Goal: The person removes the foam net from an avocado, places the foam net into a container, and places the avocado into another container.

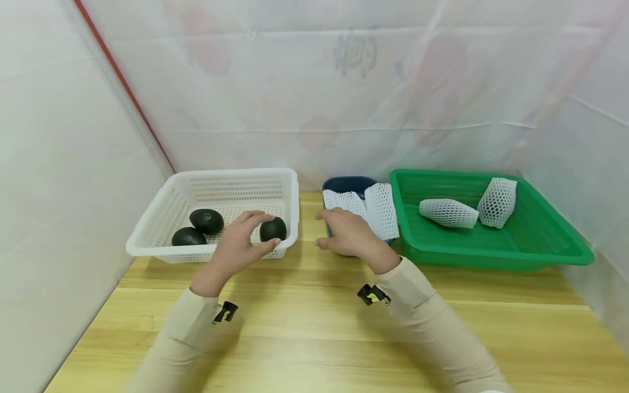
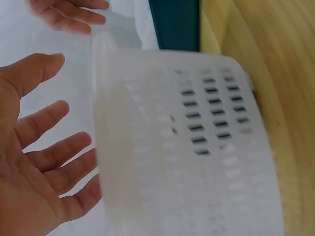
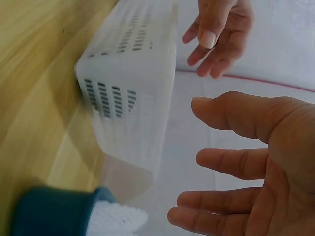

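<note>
My left hand (image 1: 238, 243) hovers over the front of the white plastic basket (image 1: 231, 173), thumb and fingers spread either side of a dark avocado (image 1: 273, 229) in the head view. In the left wrist view its fingers (image 2: 54, 118) are apart and empty, above the basket's rim. Two more avocados (image 1: 207, 221) lie at the basket's left. My right hand (image 1: 351, 233), empty with fingers parted, is above the front of a dark blue container (image 1: 349, 183). White foam net sleeves (image 1: 383, 210) stick out of that container, partly hidden by the hand.
A green plastic basket (image 1: 491, 259) stands at the right, close beside the blue container. Inside lie two white foam net pieces (image 1: 448, 213), one flat and one leaning. Pale sheeting (image 1: 314, 82) walls off the back and sides of the wooden table (image 1: 314, 338).
</note>
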A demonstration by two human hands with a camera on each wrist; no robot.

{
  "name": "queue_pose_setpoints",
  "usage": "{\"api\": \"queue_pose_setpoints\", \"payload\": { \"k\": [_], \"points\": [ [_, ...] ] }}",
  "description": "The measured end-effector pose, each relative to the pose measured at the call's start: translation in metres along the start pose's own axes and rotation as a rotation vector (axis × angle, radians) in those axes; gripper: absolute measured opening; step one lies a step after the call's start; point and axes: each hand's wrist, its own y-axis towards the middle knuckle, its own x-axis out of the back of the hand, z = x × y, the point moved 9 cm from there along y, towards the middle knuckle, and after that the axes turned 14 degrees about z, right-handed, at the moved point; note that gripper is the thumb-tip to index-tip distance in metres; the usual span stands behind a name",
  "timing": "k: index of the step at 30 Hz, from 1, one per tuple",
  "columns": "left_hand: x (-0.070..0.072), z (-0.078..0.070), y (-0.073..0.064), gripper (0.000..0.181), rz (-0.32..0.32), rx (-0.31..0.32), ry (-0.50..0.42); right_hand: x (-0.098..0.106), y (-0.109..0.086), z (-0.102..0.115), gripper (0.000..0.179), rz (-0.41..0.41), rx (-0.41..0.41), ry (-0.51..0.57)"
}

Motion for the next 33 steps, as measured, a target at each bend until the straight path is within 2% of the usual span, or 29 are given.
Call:
{"api": "queue_pose_setpoints", "payload": {
  "k": [7, 17, 28, 33],
  "points": [
    [-0.015, -0.022, 0.016, 0.047, 0.058, -0.034, 0.013, 0.01, -0.014, -0.022, 0.058, -0.005, -0.06, 0.002],
    [-0.033, -0.045, 0.027, 0.046, 0.062, -0.096, 0.042, 0.017, -0.032, -0.048, 0.059, -0.015, -0.105, -0.008],
    [-0.056, -0.055, 0.039, 0.048, 0.18, -0.077, 0.05, 0.025, -0.041, -0.07, 0.061, 0.031, -0.126, 0.02],
    [-0.06, -0.062, 0.044, 0.049, 0.201, -0.096, 0.07, 0.03, -0.044, -0.083, 0.061, 0.045, -0.142, 0.029]
  ]
}}
